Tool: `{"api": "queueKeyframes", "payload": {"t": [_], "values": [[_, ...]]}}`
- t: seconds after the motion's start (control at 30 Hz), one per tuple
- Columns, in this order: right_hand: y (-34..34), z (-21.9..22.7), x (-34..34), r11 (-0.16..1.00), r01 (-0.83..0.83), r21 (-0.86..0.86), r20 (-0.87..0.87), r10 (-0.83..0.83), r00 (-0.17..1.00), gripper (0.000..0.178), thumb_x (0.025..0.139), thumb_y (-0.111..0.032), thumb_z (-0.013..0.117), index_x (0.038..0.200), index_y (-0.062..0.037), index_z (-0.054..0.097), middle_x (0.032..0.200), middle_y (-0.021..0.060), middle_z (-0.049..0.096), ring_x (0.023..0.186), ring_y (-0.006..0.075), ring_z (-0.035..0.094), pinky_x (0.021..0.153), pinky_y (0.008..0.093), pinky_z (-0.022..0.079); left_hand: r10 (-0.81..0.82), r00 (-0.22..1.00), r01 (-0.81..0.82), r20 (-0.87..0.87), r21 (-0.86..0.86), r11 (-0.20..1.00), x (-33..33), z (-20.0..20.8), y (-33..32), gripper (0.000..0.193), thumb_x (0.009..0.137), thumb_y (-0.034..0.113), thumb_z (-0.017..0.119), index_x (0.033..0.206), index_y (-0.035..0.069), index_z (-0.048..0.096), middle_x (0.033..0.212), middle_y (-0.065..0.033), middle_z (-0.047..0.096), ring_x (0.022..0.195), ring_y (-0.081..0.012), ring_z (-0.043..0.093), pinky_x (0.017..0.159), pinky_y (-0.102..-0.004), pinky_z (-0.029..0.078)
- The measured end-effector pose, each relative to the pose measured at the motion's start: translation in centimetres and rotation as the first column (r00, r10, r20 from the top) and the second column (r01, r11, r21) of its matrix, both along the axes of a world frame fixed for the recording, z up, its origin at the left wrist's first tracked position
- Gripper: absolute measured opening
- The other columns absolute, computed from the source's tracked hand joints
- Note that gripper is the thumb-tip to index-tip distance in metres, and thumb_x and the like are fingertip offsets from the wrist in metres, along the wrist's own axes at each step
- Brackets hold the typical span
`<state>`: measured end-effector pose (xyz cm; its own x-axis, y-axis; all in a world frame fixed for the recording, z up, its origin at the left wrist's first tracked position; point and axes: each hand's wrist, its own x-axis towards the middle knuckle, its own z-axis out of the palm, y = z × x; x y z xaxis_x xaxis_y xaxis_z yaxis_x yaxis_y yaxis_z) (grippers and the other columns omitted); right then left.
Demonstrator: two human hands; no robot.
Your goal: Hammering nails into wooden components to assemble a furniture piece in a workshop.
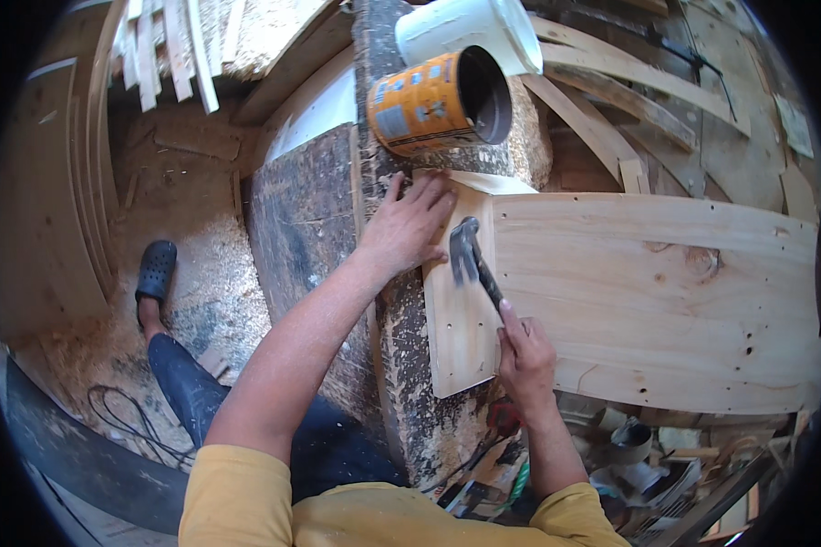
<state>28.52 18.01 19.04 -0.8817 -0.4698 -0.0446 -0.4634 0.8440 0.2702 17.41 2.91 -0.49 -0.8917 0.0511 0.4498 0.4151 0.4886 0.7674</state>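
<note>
Two hands: right hand (524, 351) grip clamped on hammer (472, 258); left hand (409, 224), fingers apparently flat, at board (461, 310) edge.

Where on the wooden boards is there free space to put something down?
The wide board is bare right of the hammer, out to its far edge. Crowded: the narrow board, between the left hand and right hand, and the orange can above.
</note>
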Motion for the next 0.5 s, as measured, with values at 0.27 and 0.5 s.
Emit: {"api": "queueKeyframes", "payload": {"t": [0.27, 0.5], "values": [[1.9, -0.2, 2.8, 0.968, 0.019, -0.248, 0.043, -0.008, 0.999, 0.030, 0.075, -0.009, 0.069, 0.101, -0.0010, 0.057, 0.070, 0.0114, 0.053, 0.057, 0.0293, 0.055, 0.050, 0.0384, 0.043, -0.177, 0.981, 0.169, 0.074, 0.103, 0.980, -4.4, 1.8, -1.3, 0.064, 0.076, 0.030, 0.070, 0.130, 0.005, 0.047, 0.132, -0.0165, 0.048, 0.127, -0.0310, 0.042, 0.107, -0.0447, 0.032], [1.5, -3.6, 3.6, 0.869, 0.259, -0.422, 0.022, -0.276, 0.961, 0.026, 0.081, -0.024, 0.067, 0.083, -0.0035, 0.051, 0.067, 0.0115, 0.051, 0.059, 0.0317, 0.056, 0.051, 0.0401, 0.044, -0.424, 0.896, 0.399, 0.134, 0.175, 0.900, -8.5, 0.1, -1.8, 0.066, 0.073, 0.038, 0.075, 0.127, 0.008, 0.051, 0.125, -0.0165, 0.053, 0.119, -0.0350, 0.048, 0.101, -0.0425, 0.039]]}}
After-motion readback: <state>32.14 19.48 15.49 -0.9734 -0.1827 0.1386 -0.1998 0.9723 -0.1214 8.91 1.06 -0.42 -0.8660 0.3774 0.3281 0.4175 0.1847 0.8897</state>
